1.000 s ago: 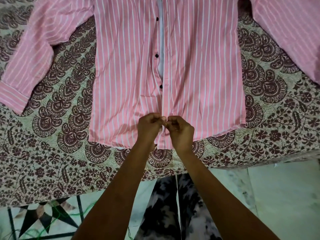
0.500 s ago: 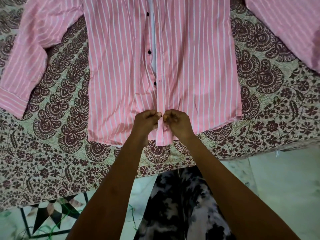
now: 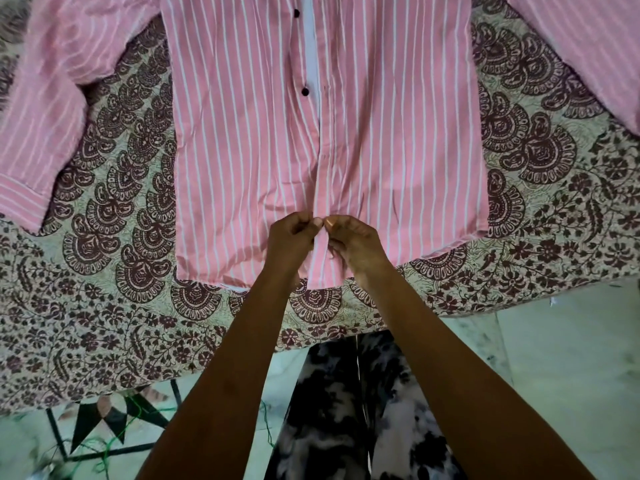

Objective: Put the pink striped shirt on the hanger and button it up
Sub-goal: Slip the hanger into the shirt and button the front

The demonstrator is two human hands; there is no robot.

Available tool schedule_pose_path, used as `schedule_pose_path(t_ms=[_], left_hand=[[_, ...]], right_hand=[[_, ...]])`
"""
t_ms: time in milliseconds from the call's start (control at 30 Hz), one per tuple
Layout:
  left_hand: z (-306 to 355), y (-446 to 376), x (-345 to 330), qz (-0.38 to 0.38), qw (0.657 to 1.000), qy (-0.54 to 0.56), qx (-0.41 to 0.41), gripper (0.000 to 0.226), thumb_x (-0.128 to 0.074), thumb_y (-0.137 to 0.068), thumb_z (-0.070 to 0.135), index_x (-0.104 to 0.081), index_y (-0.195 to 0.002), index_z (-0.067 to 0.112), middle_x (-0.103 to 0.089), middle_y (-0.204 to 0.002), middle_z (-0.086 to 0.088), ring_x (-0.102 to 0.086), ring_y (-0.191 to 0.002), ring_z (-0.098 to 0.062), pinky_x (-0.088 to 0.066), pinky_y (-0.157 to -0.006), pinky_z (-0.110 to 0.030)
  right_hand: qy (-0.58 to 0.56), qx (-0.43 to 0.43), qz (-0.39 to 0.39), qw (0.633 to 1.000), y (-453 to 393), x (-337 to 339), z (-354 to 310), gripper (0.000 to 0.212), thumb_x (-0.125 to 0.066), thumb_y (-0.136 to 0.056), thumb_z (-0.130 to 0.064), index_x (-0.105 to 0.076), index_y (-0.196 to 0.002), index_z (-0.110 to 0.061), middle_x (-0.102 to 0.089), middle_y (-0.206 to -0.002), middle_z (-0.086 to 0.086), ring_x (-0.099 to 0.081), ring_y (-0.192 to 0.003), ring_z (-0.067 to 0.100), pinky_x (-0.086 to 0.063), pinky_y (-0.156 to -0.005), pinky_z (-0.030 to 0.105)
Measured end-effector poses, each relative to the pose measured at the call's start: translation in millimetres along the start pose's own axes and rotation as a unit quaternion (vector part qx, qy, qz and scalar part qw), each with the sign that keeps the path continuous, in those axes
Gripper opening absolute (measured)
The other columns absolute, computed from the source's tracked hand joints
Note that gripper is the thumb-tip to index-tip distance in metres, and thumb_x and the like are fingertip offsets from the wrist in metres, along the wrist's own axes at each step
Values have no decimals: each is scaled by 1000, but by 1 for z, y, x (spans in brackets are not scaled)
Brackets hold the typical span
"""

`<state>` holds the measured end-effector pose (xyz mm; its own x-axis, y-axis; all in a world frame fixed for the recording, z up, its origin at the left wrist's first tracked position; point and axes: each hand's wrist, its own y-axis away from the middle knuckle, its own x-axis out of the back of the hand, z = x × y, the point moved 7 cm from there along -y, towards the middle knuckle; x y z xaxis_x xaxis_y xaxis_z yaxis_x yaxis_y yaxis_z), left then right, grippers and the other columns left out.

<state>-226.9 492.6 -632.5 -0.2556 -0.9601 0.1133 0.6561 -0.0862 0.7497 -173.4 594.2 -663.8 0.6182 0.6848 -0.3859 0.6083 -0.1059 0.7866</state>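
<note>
The pink striped shirt [image 3: 242, 150] lies flat, front up, on a patterned bedsheet [image 3: 104, 306]. At 6 o'clock of its front placket, the left hand [image 3: 291, 237] and right hand [image 3: 356, 244] each pinch a front edge, thumbs nearly touching. Two dark buttons [image 3: 305, 92] sit unfastened toward 12 o'clock.

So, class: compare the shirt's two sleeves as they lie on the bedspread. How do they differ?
The sleeve on the left shows down to its cuff, while the sleeve on the right is cut off by the frame, cuff unseen. The left one bends and rumples; the right one lies smoother. Both are pink with white stripes and rest on the patterned bedspread.
</note>
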Motion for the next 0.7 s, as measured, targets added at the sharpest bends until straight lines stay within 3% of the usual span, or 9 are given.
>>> schedule_pose_path(t_ms=[100,267,400,533,600,700], left_hand=[[-5,0,-4,-42,995,72,54,16,-54,-90,1,-63,-80,9,-64,-77,-7,-59,-76,-18,-51,-80,-32],[-7,2,-6,-45,984,149,87,16,-54,-89,-1,-62,-79,8,-68,-61,5,-63,-63,-7,-53,-67,-20],[7,-1,-8,13,999,51,10,21,-62,-84,-1,-61,-69,14,-61,-64,-1,-56,-67,-15,-50,-68,-26],[16,-13,-1,56,997,-26,-54,17,-67,-76,14,-59,-63,23,-59,-57,11,-53,-65,-13,-44,-70,-31],[21,-14,6,67,991,-75,-90,15,-66,-77,12,-59,-68,22,-57,-60,8,-51,-61,-7,-42,-68,-28],[23,-12,8,66,988,-103,-97,15,-61,-82,2,-60,-76,16,-58,-63,7,-51,-57,3,-45,-68,-25]], right_hand=[[-25,-37,-3,999,-2,-1,4,17,-55,-86,1,-63,-76,-10,-67,-59,-2,-61,-55,10,-51,-57,19],[25,-3,-11,1000,-3,-5,1,19,-47,-90,5,-59,-79,-6,-65,-54,-4,-60,-49,6,-50,-49,17],[30,13,2,999,0,-7,9,22,-47,-89,9,-59,-77,-4,-66,-54,-3,-60,-50,6,-50,-53,17],[-22,78,93,992,2,-2,3,22,-47,-86,11,-61,-82,-6,-67,-60,-3,-60,-55,8,-50,-58,20],[54,175,128,975,5,1,-13,18,-51,-80,3,-60,-90,-9,-65,-72,-2,-57,-62,6,-47,-60,17],[274,278,87,917,13,-14,-29,27,-62,-77,-12,-62,-104,-10,-64,-92,2,-58,-74,3,-47,-71,16]])
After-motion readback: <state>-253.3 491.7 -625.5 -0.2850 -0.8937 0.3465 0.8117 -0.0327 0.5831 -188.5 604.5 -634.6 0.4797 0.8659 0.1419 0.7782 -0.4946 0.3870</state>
